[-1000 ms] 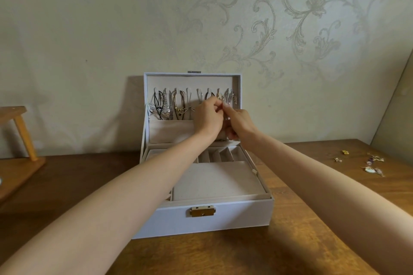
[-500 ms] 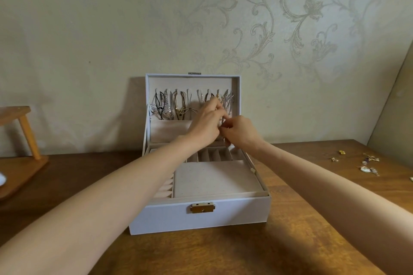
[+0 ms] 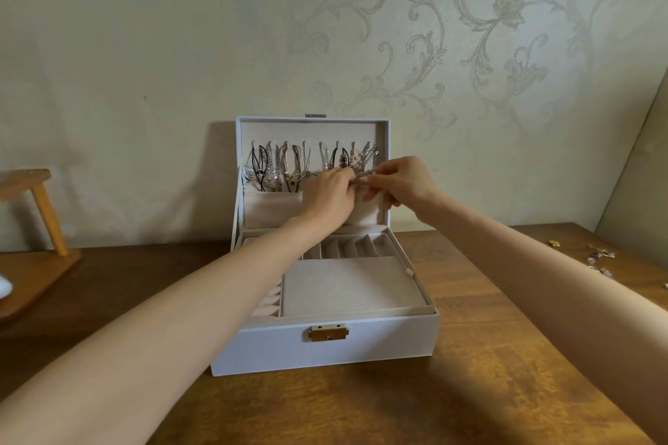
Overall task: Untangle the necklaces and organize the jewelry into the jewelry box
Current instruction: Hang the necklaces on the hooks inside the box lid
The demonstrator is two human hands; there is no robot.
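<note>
On a wooden table [image 3: 506, 390], a white jewelry box [image 3: 379, 347] stands open, necklaces [image 3: 289, 166] hanging inside its raised lid. Both arms stretch over the box; left hand [image 3: 330, 197] and right hand [image 3: 405, 182] meet at the lid, pinching one silver chain [image 3: 361, 177]. Small jewelry pieces [image 3: 596, 256] lie right of the box.

Small trinkets [image 3: 600, 256] at the right edge are too tiny to identify; the wooden stand [image 3: 48, 219] at far left is cropped.

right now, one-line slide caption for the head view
Left hand and right hand pinch a silver chain by the open jewelry box lid.
</note>
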